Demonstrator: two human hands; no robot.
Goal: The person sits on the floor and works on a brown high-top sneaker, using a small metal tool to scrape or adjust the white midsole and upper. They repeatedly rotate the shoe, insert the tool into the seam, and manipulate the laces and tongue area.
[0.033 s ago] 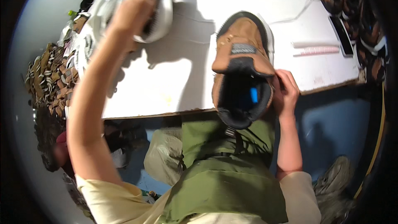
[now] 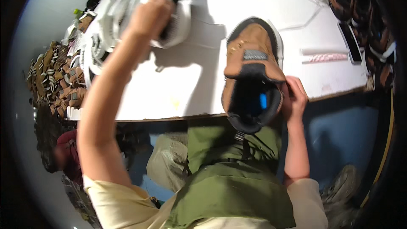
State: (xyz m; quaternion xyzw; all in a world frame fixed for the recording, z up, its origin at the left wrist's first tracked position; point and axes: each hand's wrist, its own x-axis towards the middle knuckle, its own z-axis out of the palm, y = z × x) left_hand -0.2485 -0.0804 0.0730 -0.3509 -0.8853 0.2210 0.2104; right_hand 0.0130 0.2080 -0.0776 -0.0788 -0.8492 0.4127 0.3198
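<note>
My right hand (image 2: 293,97) is closed on the side of a brown high-top shoe (image 2: 250,51) with black trim, near its heel collar. The shoe stands at the table's front edge, toe away from me; its dark opening shows a small blue patch inside. My left hand (image 2: 154,15), slightly blurred, reaches over a pile of white rubber shoe soles at the far left. Its fingers are bent over one white shoe sole (image 2: 183,23) with a dark inside; part of the grip is hidden by the hand.
More white soles (image 2: 99,44) lie beside my left forearm. Brown shoes (image 2: 51,80) are heaped at the left, others (image 2: 339,0) at the far right. A phone (image 2: 350,42) and a pink-striped strip (image 2: 326,57) lie on the white table (image 2: 157,97). A person in dark red (image 2: 70,150) is below left.
My left hand and the white sole under it have shifted a little to the right. The whole view has moved slightly; my right hand keeps its hold on the brown shoe.
</note>
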